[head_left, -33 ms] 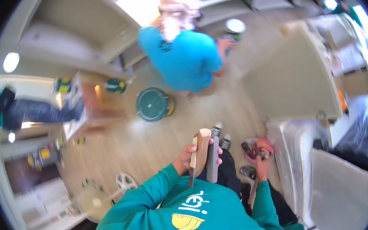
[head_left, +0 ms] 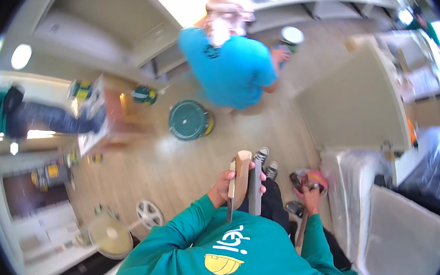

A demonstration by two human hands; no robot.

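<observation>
My left hand (head_left: pixel 224 183) is closed round several long pieces held side by side in front of my chest. They are a brown wooden piece (head_left: pixel 242 173), a grey bar (head_left: pixel 255 189) and a narrow light-handled tool with a dark blade (head_left: pixel 231 203). My right hand (head_left: pixel 311 198) is low to the right, at a pink container (head_left: pixel 318 178) with dark tools in it. Its fingers are curled round something dark that I cannot make out. A brown strip (head_left: pixel 301 231) lies along my right forearm; whether the hand holds it is unclear.
A person in a blue shirt (head_left: pixel 229 68) crouches ahead beside a white-lidded bucket (head_left: pixel 292 35). A green-lidded bucket (head_left: pixel 189 120) stands mid-floor. Plastic-wrapped furniture (head_left: pixel 352 188) and a large beige panel (head_left: pixel 355 99) are to the right. A fan (head_left: pixel 111 236) stands left.
The view has shifted slightly, so the surroundings sit a little further right and lower. My left hand keeps the same hold; my right hand stays at the pink container.
</observation>
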